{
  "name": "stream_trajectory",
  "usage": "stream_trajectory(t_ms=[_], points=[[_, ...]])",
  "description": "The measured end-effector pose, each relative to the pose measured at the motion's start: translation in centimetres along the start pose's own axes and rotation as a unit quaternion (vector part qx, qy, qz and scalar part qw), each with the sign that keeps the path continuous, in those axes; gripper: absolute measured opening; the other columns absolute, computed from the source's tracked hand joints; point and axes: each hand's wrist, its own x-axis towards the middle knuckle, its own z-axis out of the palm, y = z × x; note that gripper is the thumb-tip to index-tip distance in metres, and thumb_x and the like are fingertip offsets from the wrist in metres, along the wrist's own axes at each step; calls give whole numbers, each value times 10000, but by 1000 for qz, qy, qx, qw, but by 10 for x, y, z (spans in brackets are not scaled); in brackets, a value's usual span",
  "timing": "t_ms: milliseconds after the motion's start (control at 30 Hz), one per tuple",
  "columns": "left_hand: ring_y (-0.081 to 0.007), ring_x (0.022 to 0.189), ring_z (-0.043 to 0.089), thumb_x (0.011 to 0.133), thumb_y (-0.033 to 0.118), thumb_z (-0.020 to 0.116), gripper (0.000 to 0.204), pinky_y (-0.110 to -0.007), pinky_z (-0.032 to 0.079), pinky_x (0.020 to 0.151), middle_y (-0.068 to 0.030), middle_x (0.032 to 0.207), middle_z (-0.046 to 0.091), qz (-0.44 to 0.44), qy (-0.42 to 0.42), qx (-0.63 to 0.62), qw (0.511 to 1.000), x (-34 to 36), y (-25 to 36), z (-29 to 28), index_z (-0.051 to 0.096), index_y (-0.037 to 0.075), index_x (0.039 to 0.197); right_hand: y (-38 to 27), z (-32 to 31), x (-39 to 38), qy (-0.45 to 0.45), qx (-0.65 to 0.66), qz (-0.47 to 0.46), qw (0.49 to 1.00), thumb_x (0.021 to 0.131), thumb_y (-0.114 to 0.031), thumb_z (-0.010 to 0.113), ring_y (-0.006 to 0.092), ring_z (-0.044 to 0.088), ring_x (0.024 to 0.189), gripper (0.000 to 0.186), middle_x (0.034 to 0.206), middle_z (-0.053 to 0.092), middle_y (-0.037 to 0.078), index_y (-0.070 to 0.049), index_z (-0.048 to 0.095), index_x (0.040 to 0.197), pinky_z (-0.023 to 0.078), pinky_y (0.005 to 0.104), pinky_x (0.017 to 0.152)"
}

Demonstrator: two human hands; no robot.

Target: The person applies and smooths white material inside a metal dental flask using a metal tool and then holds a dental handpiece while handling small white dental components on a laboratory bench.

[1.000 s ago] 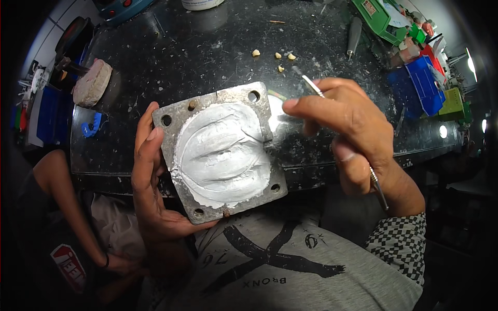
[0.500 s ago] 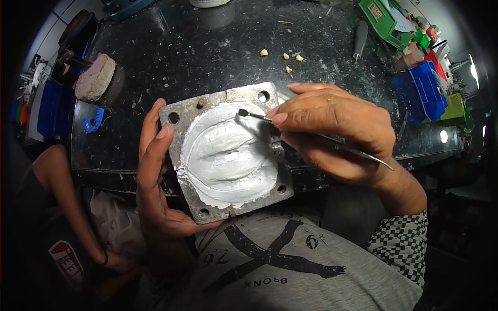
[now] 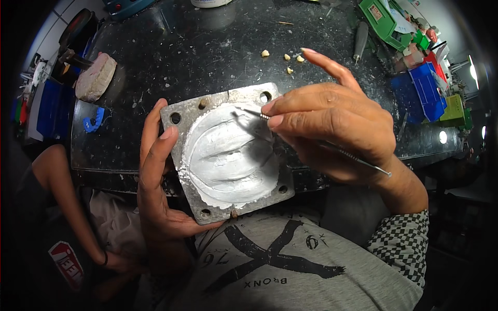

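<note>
My left hand [image 3: 158,171] grips a square grey metal plate [image 3: 189,202], with corner holes and a round fill of grooved white plaster-like material [image 3: 223,176], tilted above my lap. My right hand [image 3: 337,129] pinches a thin metal hand tool [image 3: 384,171], its little finger raised, with the tool's dark working tip at the upper right part of the white fill, in shadow. Beyond the plate several small cream tooth-like pieces [image 3: 288,69] lie on the black bench [image 3: 155,62].
A stone-like block [image 3: 96,78] and blue U-shaped piece [image 3: 93,120] lie left. Green bin [image 3: 389,28], blue bin [image 3: 426,88] and grey-handled tool [image 3: 360,41] stand or lie right. Another person's arm [image 3: 67,197] is at lower left. A white tub [image 3: 210,2] is at the back.
My right hand has moved left from beside the plate, bringing the tool's tip onto the white fill. Since half a second ago its little finger has lifted. The plate has shifted slightly right.
</note>
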Motion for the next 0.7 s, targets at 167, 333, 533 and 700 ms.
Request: stream_trajectory(t_ms=[167, 333, 533, 700], points=[[-515, 1373, 510, 625, 386, 1021, 1227, -548, 539, 1071, -508, 1546, 194, 2, 1, -8, 1000, -1, -3, 0, 318, 1, 1554, -2, 2, 0, -12, 4, 3, 1000, 818, -15, 859, 176, 784, 932, 240, 985, 805, 45, -119, 749, 1005, 429, 601, 1152], [-510, 1365, 520, 621, 399, 1021, 1233, -543, 539, 1073, -502, 1556, 181, 4, -4, -17, 1000, 1, -3, -2, 321, 4, 1557, -1, 0, 0, 2, 33, 27, 999, 814, -44, 869, 161, 783, 927, 234, 973, 807, 37, -123, 750, 1000, 410, 607, 1166], [-501, 1364, 525, 614, 398, 1025, 1242, -540, 524, 1092, -488, 1574, 163, 1, 5, -34, 999, -1, -4, -1, 326, 8, 1563, -2, 2, 1, -27, 10, -13, 999, 838, -102, 853, 148, 779, 921, 161, 973, 808, 25, -132, 763, 968, 414, 604, 1166], [-501, 1369, 521, 612, 394, 1026, 1243, -540, 522, 1094, -490, 1573, 162, 3, -5, -24, 1000, 1, -2, -2, 327, 7, 1563, 0, -1, 0, -5, -13, -23, 1000, 834, -71, 847, 156, 777, 927, 178, 975, 807, 34, -131, 763, 978, 416, 599, 1164]])
